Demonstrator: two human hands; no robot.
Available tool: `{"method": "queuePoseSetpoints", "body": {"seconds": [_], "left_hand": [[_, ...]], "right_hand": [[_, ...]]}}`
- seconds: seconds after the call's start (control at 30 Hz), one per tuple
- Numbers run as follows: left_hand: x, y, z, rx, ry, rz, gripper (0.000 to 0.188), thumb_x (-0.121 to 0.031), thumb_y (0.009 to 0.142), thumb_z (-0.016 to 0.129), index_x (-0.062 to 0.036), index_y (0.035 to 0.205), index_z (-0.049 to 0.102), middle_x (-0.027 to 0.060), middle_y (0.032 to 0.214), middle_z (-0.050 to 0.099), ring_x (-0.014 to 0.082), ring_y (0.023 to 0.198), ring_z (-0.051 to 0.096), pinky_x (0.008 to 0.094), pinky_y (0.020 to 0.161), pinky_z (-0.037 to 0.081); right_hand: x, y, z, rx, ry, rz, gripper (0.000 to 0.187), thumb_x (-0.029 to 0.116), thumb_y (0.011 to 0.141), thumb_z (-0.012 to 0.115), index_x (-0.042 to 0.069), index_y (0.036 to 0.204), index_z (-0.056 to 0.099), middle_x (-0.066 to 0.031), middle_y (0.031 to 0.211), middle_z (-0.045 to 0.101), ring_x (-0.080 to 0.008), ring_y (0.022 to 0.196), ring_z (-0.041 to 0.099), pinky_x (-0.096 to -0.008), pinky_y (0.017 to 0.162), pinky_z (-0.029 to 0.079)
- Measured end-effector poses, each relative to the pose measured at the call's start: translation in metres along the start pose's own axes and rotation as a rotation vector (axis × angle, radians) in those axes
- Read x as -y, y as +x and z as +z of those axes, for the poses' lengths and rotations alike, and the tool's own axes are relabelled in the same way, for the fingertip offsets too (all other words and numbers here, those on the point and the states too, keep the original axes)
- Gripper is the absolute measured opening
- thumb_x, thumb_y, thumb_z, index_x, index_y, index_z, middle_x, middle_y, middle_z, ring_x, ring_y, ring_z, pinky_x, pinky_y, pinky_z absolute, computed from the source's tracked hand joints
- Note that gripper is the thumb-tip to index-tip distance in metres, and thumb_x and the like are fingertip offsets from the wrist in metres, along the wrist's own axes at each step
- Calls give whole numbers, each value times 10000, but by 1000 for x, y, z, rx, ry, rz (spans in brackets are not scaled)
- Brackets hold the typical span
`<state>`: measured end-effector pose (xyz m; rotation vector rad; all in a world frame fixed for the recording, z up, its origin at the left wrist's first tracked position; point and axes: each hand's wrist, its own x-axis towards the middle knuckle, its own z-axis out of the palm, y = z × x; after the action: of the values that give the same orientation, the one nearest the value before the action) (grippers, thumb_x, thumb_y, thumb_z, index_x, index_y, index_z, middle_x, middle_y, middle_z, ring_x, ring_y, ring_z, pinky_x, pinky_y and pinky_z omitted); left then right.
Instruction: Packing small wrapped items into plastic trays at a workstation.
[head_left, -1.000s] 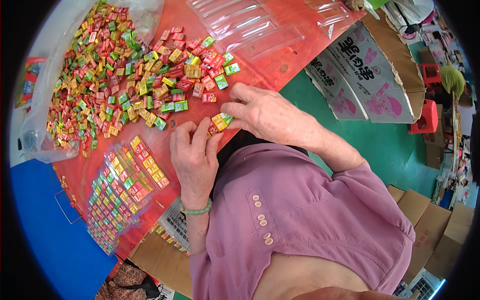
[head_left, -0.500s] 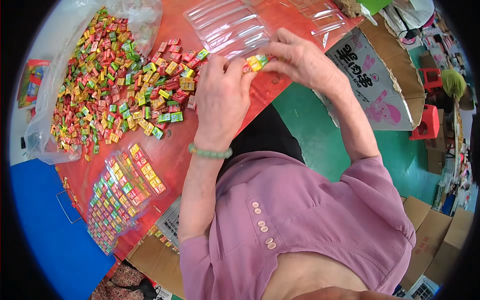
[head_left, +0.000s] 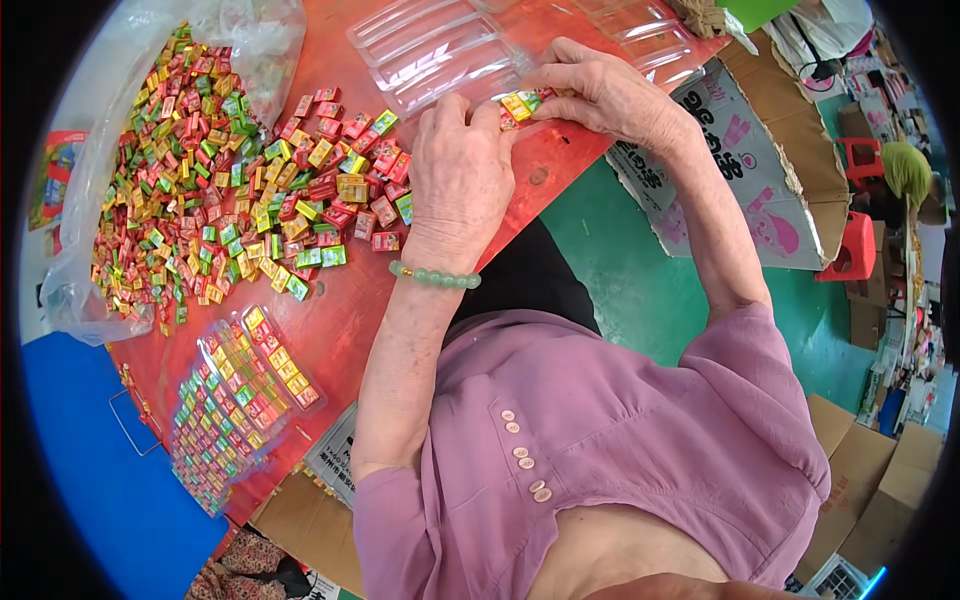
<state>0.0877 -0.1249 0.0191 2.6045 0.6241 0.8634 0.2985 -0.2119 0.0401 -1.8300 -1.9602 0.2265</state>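
We read the clock from view centre. At twelve we see a short row of small coloured boxes (head_left: pixel 517 106), gripped at both ends — left hand (head_left: pixel 462 170) closed on its left end, right hand (head_left: pixel 608 98) pinching its right. A clear tray (head_left: pixel 432 52) lies near twelve; loose boxes (head_left: pixel 205 200) heap at ten; filled trays (head_left: pixel 312 402) at eight.

Worn on my head, the left fisheye camera looks steeply down, close above my purple shirt (head_left: pixel 640 400) and fingers (head_left: pixel 566 76). Its wide circle spans table (head_left: pixel 345 325) and green floor (head_left: pixel 622 262).
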Motion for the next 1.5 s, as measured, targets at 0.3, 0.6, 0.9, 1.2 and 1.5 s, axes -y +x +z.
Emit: {"method": "queuePoseSetpoints", "body": {"seconds": [0.3,0.6,0.9,1.2,1.5], "left_hand": [[0,-3,2,11,21,24,194,-159,884,766,9,953,699,134,982,580,311,944,606,437,830,528],[0,-8,2,21,196,166,230,-122,887,693,64,1022,689,128,1003,572,287,952,571,394,836,536],[-8,-29,-6,57,226,148,414,-136,875,691,107,1208,650,182,1212,619,314,1078,579,418,908,521],[-6,-43,-4,134,164,103,563,-237,957,675,103,1388,548,252,1480,527,375,1418,460,491,1139,404],[-3,-45,-2,128,162,97,591,-277,965,668,87,1412,539,236,1496,520,348,1441,447,514,1188,358]], "right_hand": [[5,-9,-5,69,35,70,319,247,937,741,69,1200,713,-86,1093,621,-265,937,663,-380,810,541],[17,-14,0,-47,-143,-21,345,244,918,748,92,1226,722,-86,1130,648,-298,1036,652,-398,871,555],[32,-33,29,-82,-314,-3,727,496,917,694,157,1527,490,-87,1615,440,-325,1491,392,-525,1189,338],[31,-42,42,-81,-354,14,761,625,970,541,146,1554,450,-85,1600,460,-333,1501,378,-551,1220,283],[29,-46,42,-17,-352,19,792,617,980,530,143,1598,390,-71,1666,364,-298,1555,293,-532,1254,226]]}}
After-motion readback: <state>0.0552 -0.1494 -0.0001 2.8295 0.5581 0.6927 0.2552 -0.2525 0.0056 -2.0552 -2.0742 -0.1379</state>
